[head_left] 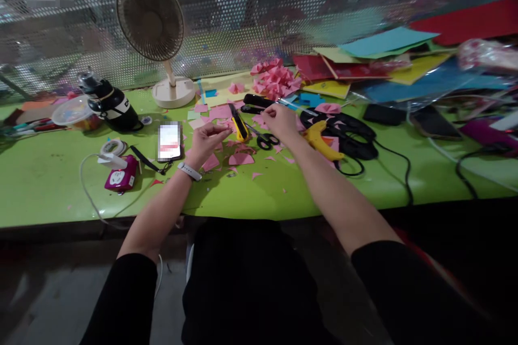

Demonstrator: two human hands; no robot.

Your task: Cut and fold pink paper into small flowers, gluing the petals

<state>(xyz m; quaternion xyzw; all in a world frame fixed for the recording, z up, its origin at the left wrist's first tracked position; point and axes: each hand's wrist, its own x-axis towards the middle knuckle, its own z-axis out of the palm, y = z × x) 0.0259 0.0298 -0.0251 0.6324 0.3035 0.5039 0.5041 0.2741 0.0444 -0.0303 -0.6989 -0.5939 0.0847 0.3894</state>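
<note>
My left hand [207, 142], with a white band on its wrist, is closed in a pinch above pink paper scraps [242, 158]. Whatever its fingertips hold, if anything, is too small to make out. Just right of them lies a yellow and black utility knife [240, 128]. Curled in a pinch, my right hand [281, 120] is beside a black-handled tool [258, 101]; I cannot see what is between its fingers. Black-handled scissors [266, 141] rest between the hands. A yellow glue gun [319, 140] lies near my right wrist.
Folded pink paper pieces [277, 80] are heaped at the back. Left are a fan [173, 92], a black bottle [113, 105], a lit phone [169, 142] and a purple power adapter [122, 174]. Coloured sheets [388, 41] and cables crowd the right. A perforated metal screen [243, 21] stands behind.
</note>
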